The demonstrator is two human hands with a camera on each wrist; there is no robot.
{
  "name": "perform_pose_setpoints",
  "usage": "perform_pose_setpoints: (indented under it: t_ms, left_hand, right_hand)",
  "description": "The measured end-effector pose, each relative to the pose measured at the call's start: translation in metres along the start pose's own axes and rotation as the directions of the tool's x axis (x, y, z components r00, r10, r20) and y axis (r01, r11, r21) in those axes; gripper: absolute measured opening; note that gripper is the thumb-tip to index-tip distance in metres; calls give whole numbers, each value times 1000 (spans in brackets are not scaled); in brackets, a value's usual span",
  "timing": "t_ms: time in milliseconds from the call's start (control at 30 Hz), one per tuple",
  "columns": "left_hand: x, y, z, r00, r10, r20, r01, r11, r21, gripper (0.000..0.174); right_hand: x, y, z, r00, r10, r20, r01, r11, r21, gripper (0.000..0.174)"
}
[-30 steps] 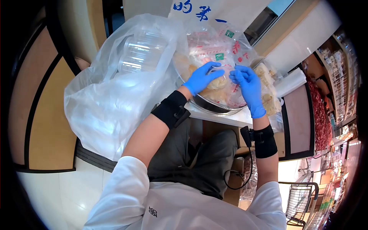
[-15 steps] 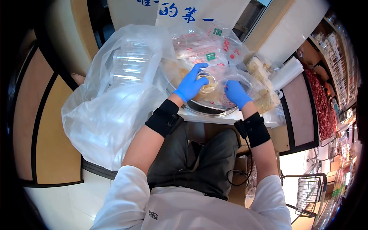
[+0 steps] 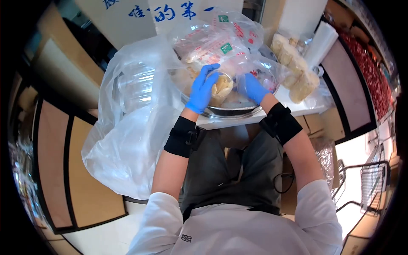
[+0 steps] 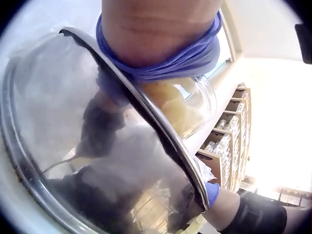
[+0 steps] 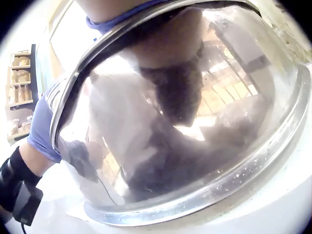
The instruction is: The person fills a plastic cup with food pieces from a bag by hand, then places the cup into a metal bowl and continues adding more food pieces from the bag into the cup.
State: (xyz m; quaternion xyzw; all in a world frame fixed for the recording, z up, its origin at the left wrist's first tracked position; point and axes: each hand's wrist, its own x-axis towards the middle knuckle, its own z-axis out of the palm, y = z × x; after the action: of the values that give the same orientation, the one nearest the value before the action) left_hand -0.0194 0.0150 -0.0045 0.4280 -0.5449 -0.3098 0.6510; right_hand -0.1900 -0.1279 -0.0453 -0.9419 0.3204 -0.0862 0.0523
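My left hand (image 3: 202, 89), in a blue glove, holds a clear plastic jar (image 3: 216, 101) with its open mouth facing up. Pale yellow curled pieces (image 3: 222, 86) show inside it. In the left wrist view, yellow pieces (image 4: 168, 100) show through the jar just below the glove cuff. The right hand (image 3: 254, 88), also gloved, reaches down into a shiny metal bowl (image 3: 236, 112) to the right of the jar. Its fingertips are hidden among clear plastic; I cannot tell what they hold. A clear bag with red print (image 3: 204, 42) lies over the bowl's far side.
Left of the bowl, a large translucent bag (image 3: 123, 148) holds stacked clear jars (image 3: 138, 87). Filled clear containers (image 3: 295, 68) stand in a row on the right, beside a roll of plastic (image 3: 321, 44). A white panel with blue writing (image 3: 170, 17) rises behind.
The right hand has moved from near the jar's mouth down into the bowl. The left hand has tipped the jar so its mouth and contents show more. The head view has turned.
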Motion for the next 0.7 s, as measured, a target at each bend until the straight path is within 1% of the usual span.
perform_pose_setpoints:
  t_ms: [33,67,100,133,167,200,233,267,333,367,400,433,467,500,533,567,600,633,667,700]
  left_hand:
    - [0,1,0,1000,-16,26,15,1000,12,36]
    - [0,2,0,999,-41,29,43,996,-74,34]
    - [0,3,0,997,-69,30,73,985,-158,33]
    - [0,5,-1,995,-82,53,89,986,-143,33]
    - [-1,7,-1,996,-50,78,60,988,-142,34]
    - [-2,9,-2,995,-16,103,31,989,-144,35]
    - [0,9,-3,991,-25,128,42,991,-129,35]
    - [-1,10,-4,991,-9,135,26,992,-124,36]
    - [-3,10,-3,987,-1,159,19,994,-108,37]
    - [-5,9,-1,995,12,95,-2,995,-96,36]
    - [-4,9,1,999,33,30,-31,996,-82,35]
    - [-4,9,4,999,33,43,-30,997,-75,35]
    - [-5,10,7,995,97,-22,-97,995,9,30]
    - [-5,11,7,983,169,-77,-162,982,97,25]
    - [-5,11,4,984,169,-59,-162,981,106,25]
    - [-4,11,-2,973,230,13,-223,923,315,24]
    - [-4,14,-6,956,276,98,-287,817,501,22]
    - [-5,23,-9,944,288,161,-328,770,547,27]
    - [-7,31,-9,941,288,179,-339,765,547,27]
    - [-13,43,-6,940,266,215,-342,721,603,30]
  right_hand:
    - [0,6,9,998,21,-61,4,921,390,30]
    - [0,12,19,991,64,-116,39,697,716,27]
    - [-1,6,7,988,-37,-148,79,956,284,20]
    - [7,19,22,988,-16,-156,63,950,305,20]
    - [17,29,38,979,34,-200,84,830,551,19]
    - [20,36,52,967,94,-235,119,649,751,17]
    - [-1,7,16,940,245,-236,-28,747,664,15]
    - [2,9,20,934,267,-239,-35,732,681,15]
    - [10,15,19,948,157,-276,43,797,602,16]
    - [6,15,23,944,174,-280,37,787,615,16]
    - [0,5,8,932,241,-270,-57,834,549,17]
    - [-3,1,-1,914,306,-265,-152,867,475,17]
    - [-3,0,-3,909,316,-270,-154,860,486,17]
    - [-2,0,-5,922,324,-212,-184,849,495,17]
    - [-1,0,-6,932,329,-151,-214,837,504,17]
    - [-1,0,-7,926,343,-159,-217,827,518,17]
    - [-3,-1,-7,923,349,-161,-221,825,520,18]
    - [-4,-2,-8,922,353,-161,-225,824,521,19]
    - [-4,-1,-10,915,365,-169,-228,816,531,19]
    - [-4,-2,-12,921,360,-150,-246,835,493,20]
